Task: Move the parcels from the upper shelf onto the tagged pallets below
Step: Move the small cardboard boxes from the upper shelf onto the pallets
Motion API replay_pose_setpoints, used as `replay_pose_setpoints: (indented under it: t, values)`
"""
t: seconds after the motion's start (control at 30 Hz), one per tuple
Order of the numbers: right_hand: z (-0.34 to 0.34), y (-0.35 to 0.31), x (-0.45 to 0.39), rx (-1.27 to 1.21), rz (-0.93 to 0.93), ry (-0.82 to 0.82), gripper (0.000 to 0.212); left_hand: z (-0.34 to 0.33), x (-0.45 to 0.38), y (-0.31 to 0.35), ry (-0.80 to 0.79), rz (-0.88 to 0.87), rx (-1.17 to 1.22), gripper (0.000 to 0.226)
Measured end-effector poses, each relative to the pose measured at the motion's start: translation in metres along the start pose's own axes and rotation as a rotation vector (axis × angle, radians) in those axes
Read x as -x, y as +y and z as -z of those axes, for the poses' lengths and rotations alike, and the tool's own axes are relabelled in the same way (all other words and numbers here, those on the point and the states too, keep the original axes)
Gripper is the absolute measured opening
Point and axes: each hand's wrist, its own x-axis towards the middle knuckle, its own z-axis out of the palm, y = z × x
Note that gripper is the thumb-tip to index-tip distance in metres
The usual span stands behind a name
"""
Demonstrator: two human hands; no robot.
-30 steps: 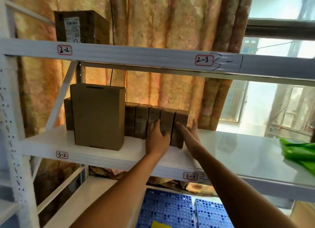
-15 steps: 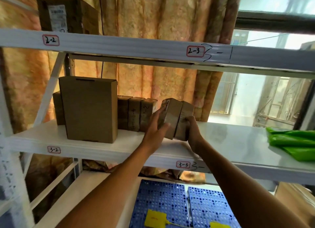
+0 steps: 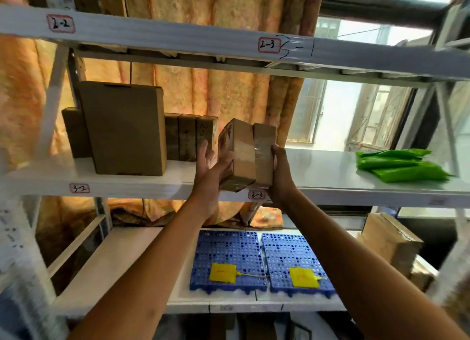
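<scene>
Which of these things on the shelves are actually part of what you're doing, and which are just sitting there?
Part of the job: two parcels held between left hand and right hand; parcels in the row; two blue pallets with yellow tags.

Just lying about: green bags; large flat carton; curtain.

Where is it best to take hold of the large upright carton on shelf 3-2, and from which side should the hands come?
Probably by its two narrow side edges, coming from the front. The large carton stands upright with its broad face forward, too wide for one hand. Its right edge is close to the small parcels behind it, so sliding it forward on the shelf first may free room for the fingers.
</scene>
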Motion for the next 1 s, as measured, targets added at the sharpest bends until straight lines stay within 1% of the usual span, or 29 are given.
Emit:
replay_pose_setpoints:
  t: [0.03, 0.07, 0.13, 0.17, 0.23, 0.3, 0.37, 0.43, 0.53, 0.6, 0.67, 0.73, 0.83, 0.9, 1.0]
  values:
    - [-0.001, 0.003, 0.007, 0.002, 0.001, 0.022, 0.053, 0.002, 0.006, 0.001, -0.002, 0.024, 0.018, 0.101]
    - [-0.002, 0.006, 0.015, 0.017, 0.005, 0.034, 0.054, 0.005, 0.011, 0.002, -0.021, 0.041, 0.045, 0.097]
    - [-0.002, 0.011, 0.031, 0.043, 0.017, 0.035, 0.062, 0.01, 0.025, 0.004, -0.05, 0.058, 0.106, 0.08]
    - [0.0, 0.015, 0.038, 0.044, 0.016, 0.023, 0.066, 0.014, 0.033, 0.006, -0.06, 0.064, 0.114, 0.078]
    - [0.009, 0.024, 0.052, 0.018, 0.006, -0.009, 0.063, 0.02, 0.053, 0.007, -0.097, 0.037, 0.046, 0.075]
    - [0.018, 0.034, 0.067, 0.011, -0.008, -0.032, 0.057, 0.024, 0.074, 0.005, -0.121, -0.031, -0.061, 0.072]
    - [0.024, 0.039, 0.083, -0.004, -0.025, -0.075, 0.049, 0.028, 0.092, 0.001, -0.089, -0.079, -0.142, 0.078]
    - [0.03, 0.043, 0.099, -0.03, -0.026, -0.094, 0.048, 0.03, 0.111, -0.003, -0.033, -0.085, -0.196, 0.083]
    - [0.034, 0.047, 0.121, -0.008, -0.045, -0.072, 0.06, 0.03, 0.134, -0.011, 0.027, -0.055, -0.244, 0.073]
    - [0.041, 0.051, 0.133, -0.018, -0.09, -0.054, 0.069, 0.031, 0.148, -0.018, 0.07, -0.037, -0.267, 0.071]
    - [0.049, 0.06, 0.146, 0.017, -0.145, -0.053, 0.071, 0.036, 0.163, -0.029, 0.107, 0.006, -0.303, 0.072]
    - [0.059, 0.078, 0.158, 0.104, -0.225, -0.043, 0.064, 0.046, 0.18, -0.048, 0.164, 0.086, -0.324, 0.071]
    - [0.07, 0.121, 0.171, 0.182, -0.364, 0.03, 0.06, 0.068, 0.203, -0.083, 0.332, 0.229, -0.388, 0.06]
    - [0.076, 0.152, 0.173, 0.186, -0.453, 0.066, 0.056, 0.085, 0.213, -0.109, 0.411, 0.331, -0.395, 0.052]
    - [0.082, 0.195, 0.161, 0.15, -0.524, 0.08, 0.05, 0.108, 0.211, -0.143, 0.436, 0.427, -0.35, 0.049]
